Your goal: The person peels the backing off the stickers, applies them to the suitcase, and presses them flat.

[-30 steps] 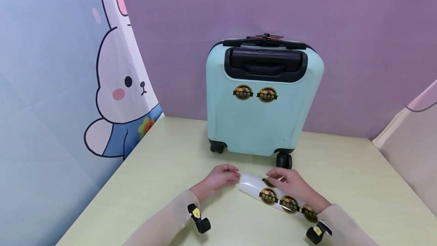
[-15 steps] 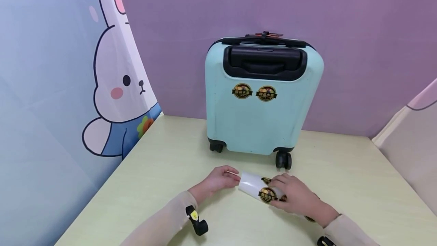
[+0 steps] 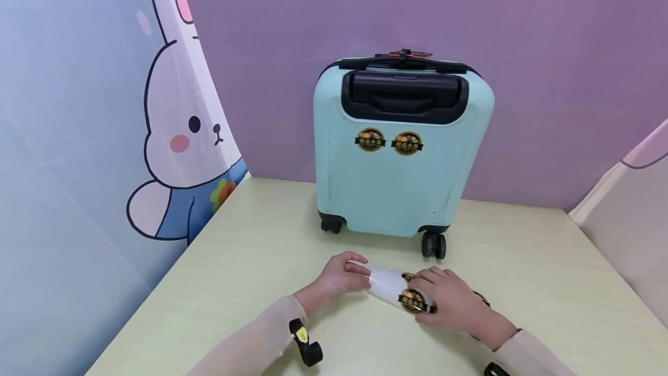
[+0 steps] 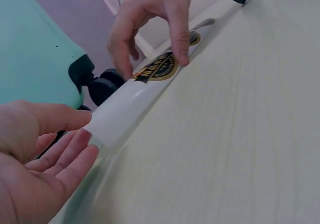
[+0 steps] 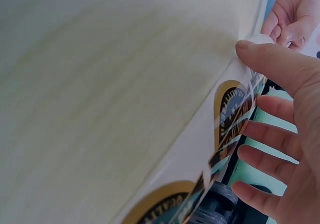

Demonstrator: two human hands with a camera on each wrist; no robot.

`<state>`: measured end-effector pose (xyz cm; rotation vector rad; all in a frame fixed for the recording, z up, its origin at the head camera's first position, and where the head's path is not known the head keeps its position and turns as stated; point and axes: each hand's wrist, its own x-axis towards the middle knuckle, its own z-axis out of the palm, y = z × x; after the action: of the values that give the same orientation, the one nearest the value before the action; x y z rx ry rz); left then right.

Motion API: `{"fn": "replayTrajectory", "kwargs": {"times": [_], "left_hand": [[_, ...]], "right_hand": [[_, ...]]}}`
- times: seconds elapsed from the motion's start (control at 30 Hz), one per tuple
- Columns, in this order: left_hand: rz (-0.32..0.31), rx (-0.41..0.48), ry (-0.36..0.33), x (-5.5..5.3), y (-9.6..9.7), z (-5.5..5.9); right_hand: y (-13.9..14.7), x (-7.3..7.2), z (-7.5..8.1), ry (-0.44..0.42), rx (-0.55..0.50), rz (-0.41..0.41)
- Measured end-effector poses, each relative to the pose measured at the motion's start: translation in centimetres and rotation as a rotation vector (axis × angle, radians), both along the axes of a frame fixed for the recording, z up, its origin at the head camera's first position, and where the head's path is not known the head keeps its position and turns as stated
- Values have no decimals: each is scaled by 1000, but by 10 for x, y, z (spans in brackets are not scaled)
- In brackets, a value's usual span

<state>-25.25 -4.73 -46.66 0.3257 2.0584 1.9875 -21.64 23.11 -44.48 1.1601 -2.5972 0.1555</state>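
So, sticker-peeling looks like the step in hand here, or at least the sheet being steadied for it. The sticker sheet [image 3: 385, 286] is set on the bench [image 3: 334, 341], on the near side of the blue suitcase [image 3: 396, 184], bowed up a bit rather than lying flat. Its left end seems to be lightly pinched between finger and thumb of the left hand [image 3: 336, 274]. Farther right, the sheet is straddled by the right hand [image 3: 451, 300], thumb on the near edge, fingers a little apart along the far edge. Whether a sticker has been loosened can't be told, as part of the sheet is covered by that hand. Two stickers [image 3: 388, 141] have already been put side by side below the suitcase's black handle [image 3: 406, 97], with plenty of blue left bare under them. As for the next move, my guess would be that the left end needs to be held firm while one sticker's edge is picked up by the right fingertips, without the sheet being creased.
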Motion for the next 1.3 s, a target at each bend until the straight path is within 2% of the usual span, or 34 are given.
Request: {"fn": "replayTrajectory", "kwargs": {"times": [0.1,0.23,0.37,0.6,0.83,1.17,1.3], "left_hand": [[37,1,19,1,4,-2],[52,46,35,1,7,-1],[59,103,9,2,8,6],[82,149,-32,3,10,20],[90,218,-54,4,12,28],[113,262,-28,7,17,36],[122,267,-14,8,18,40]], "right_hand": [[0,1,1,12,6,-5],[0,2,4,36,-9,-4],[0,2,8,75,-37,0],[-2,0,12,178,-86,2],[-9,-2,13,291,-153,-2],[-23,-7,11,440,-309,14],[-27,-8,11,461,-345,17]]}}
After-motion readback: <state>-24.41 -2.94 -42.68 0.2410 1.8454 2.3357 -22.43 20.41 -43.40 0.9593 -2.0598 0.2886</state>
